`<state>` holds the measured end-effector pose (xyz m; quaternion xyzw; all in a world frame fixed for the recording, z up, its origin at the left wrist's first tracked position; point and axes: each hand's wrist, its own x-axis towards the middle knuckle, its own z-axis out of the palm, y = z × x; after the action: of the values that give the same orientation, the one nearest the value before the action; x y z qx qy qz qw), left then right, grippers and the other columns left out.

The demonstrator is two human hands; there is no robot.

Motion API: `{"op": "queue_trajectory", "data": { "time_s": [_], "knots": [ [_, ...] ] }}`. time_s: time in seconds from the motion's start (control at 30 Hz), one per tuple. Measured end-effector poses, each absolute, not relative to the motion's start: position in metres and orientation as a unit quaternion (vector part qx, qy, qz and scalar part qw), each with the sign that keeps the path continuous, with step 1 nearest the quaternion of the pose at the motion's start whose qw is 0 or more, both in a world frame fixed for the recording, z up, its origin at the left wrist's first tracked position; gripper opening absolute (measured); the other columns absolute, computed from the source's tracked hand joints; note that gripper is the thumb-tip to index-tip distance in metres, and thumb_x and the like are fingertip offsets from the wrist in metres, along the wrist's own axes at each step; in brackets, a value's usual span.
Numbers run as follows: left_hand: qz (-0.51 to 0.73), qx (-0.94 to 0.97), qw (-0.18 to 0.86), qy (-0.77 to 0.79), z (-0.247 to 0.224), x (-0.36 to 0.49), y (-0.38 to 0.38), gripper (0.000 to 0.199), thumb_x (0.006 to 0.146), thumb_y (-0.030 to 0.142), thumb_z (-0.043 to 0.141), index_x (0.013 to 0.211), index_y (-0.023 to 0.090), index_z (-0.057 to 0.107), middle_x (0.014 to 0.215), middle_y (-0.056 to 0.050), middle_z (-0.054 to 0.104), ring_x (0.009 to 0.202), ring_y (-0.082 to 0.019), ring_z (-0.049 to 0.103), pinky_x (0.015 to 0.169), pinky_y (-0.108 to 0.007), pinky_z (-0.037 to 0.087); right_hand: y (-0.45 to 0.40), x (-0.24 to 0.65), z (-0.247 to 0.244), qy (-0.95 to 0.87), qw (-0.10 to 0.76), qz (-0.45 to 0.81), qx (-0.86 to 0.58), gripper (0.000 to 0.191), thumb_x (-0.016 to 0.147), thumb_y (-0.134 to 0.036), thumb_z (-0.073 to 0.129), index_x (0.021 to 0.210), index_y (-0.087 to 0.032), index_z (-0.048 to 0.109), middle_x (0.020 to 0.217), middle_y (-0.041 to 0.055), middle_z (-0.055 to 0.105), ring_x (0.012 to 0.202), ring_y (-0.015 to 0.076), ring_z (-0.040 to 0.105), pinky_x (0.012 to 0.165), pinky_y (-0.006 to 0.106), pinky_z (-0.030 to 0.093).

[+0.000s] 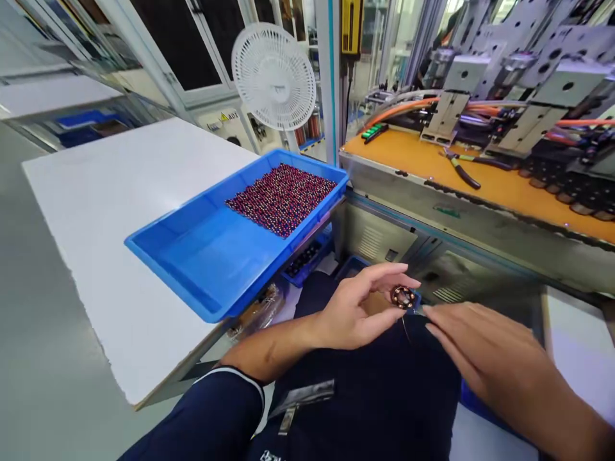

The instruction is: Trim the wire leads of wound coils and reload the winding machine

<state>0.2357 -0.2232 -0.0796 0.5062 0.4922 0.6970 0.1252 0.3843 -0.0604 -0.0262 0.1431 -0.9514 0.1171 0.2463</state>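
Note:
My left hand grips a small round motor stator between thumb and fingertips, over my lap. The stator is dark, with copper-coloured windings around its ring. One thin copper wire hangs from its lower side. Just right of the stator, my right hand is closed, thumb and fingers pressed together. A small pale bit shows at its fingertips, too small to name.
On the white table at left, a blue tray holds many small dark red and blue parts. A fan stands behind it. Pliers lie on the machine's orange bench at right, near black parts.

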Motion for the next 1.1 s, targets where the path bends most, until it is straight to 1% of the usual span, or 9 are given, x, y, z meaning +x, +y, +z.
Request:
{"op": "queue_trajectory", "data": {
  "time_s": [0.1,0.3,0.47,0.53,0.63,0.77,0.83,1.0,1.1],
  "knots": [
    [0.731,0.474,0.165,0.463,-0.085,0.244,-0.22,0.063,0.08,0.01,0.072,0.136,0.024,0.046,0.121,-0.012,0.068,0.096,-0.015,0.071,0.086,-0.027,0.058,-0.067,0.395,-0.036,-0.956,0.214,0.157,0.128,0.021,0.099,-0.02,0.051,0.115,-0.023,0.064,0.088,0.002,0.074,0.071,0.018,0.07,0.063,0.031,0.056],
    [0.755,0.434,0.237,0.431,-0.094,0.254,-0.22,0.063,0.074,0.014,0.08,0.13,0.021,0.052,0.105,-0.007,0.068,0.083,-0.011,0.068,0.075,-0.022,0.057,-0.089,0.4,-0.027,-0.945,0.216,0.238,0.068,0.016,0.101,-0.031,0.052,0.105,-0.027,0.066,0.076,-0.0037,0.073,0.059,0.0145,0.07,0.056,0.025,0.057],
    [0.791,0.381,0.181,0.442,-0.094,0.256,-0.223,0.064,0.072,0.014,0.082,0.126,0.022,0.049,0.099,-0.003,0.067,0.08,-0.01,0.068,0.077,-0.022,0.058,-0.103,0.404,-0.03,-0.921,0.186,0.328,0.096,0.023,0.101,-0.028,0.051,0.118,-0.034,0.065,0.063,-0.0077,0.067,0.05,0.0114,0.065,0.05,0.022,0.055],
    [0.8,0.38,0.16,0.436,-0.094,0.257,-0.222,0.064,0.072,0.013,0.082,0.125,0.023,0.048,0.097,-0.002,0.067,0.078,-0.009,0.068,0.076,-0.021,0.057,-0.097,0.404,-0.037,-0.917,0.126,0.349,0.148,0.026,0.1,-0.031,0.055,0.123,-0.037,0.065,0.075,-0.0053,0.071,0.059,0.0121,0.068,0.055,0.021,0.057],
    [0.797,0.398,0.118,0.438,-0.096,0.258,-0.22,0.062,0.073,0.014,0.081,0.125,0.024,0.048,0.099,-0.003,0.067,0.082,-0.01,0.068,0.077,-0.02,0.058,-0.075,0.399,-0.05,-0.907,0.051,0.398,0.13,0.031,0.088,-0.043,0.072,0.119,-0.037,0.07,0.111,0.0026,0.071,0.074,0.0156,0.07,0.062,0.022,0.06],
    [0.771,0.448,0.082,0.445,-0.097,0.261,-0.216,0.063,0.076,0.013,0.079,0.129,0.026,0.047,0.099,-0.003,0.067,0.084,-0.011,0.068,0.077,-0.021,0.058,-0.058,0.386,-0.062,-0.771,0.146,0.616,-0.071,0.025,0.079,-0.038,0.082,0.099,-0.029,0.071,0.094,0.0015,0.064,0.064,0.01,0.058,0.06,0.02,0.053],
    [0.757,0.473,0.078,0.445,-0.097,0.263,-0.215,0.062,0.078,0.012,0.076,0.131,0.027,0.047,0.097,-0.002,0.067,0.083,-0.011,0.068,0.077,-0.022,0.058,-0.068,0.379,-0.066,-0.693,0.156,0.695,-0.11,0.02,0.079,-0.036,0.082,0.087,-0.025,0.067,0.086,0.0005,0.058,0.068,0.0107,0.056,0.062,0.02,0.051],
    [0.76,0.453,0.112,0.452,-0.097,0.262,-0.217,0.06,0.081,0.017,0.075,0.132,0.026,0.045,0.102,-0.005,0.069,0.086,-0.012,0.07,0.077,-0.023,0.059,-0.107,0.375,-0.076,-0.582,0.179,0.784,-0.12,0.03,0.089,-0.036,0.069,0.07,-0.019,0.056,0.072,0.001,0.048,0.072,0.0138,0.05,0.068,0.024,0.047],
    [0.767,0.447,0.135,0.44,-0.098,0.259,-0.221,0.061,0.081,0.017,0.075,0.133,0.026,0.045,0.108,-0.007,0.069,0.088,-0.012,0.071,0.079,-0.022,0.059,-0.108,0.383,-0.084,-0.576,0.177,0.789,-0.12,0.026,0.093,-0.036,0.063,0.075,-0.019,0.057,0.075,0.0021,0.049,0.074,0.0148,0.049,0.071,0.025,0.047]
  ]
}}
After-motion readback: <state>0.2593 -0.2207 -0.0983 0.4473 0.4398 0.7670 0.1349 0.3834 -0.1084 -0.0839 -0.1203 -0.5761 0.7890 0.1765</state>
